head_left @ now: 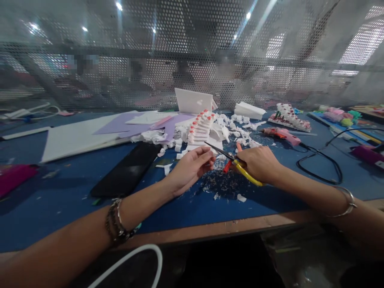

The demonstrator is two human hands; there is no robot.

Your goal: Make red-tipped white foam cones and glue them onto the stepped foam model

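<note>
My right hand (258, 163) is closed around the yellow handles of a pair of scissors (246, 174), whose dark blades point left toward my other hand. The fingertips of my left hand (195, 166) are pinched together near the blade tips; what they hold, if anything, is too small to name. Just beyond my hands stands a small white stepped paper model (200, 130) edged with red-orange bits. White paper scraps (237, 130) lie around it. Below the scissors, fine shavings (222, 190) and a red object (227, 166) rest on the blue table.
At left lie a black phone-like slab (127, 170), purple sheets (118, 126) and a white board (72, 138). A pink glue gun (283, 136) with a black cord (319, 150) is at right. Behind the table rises a perforated metal screen (198, 44).
</note>
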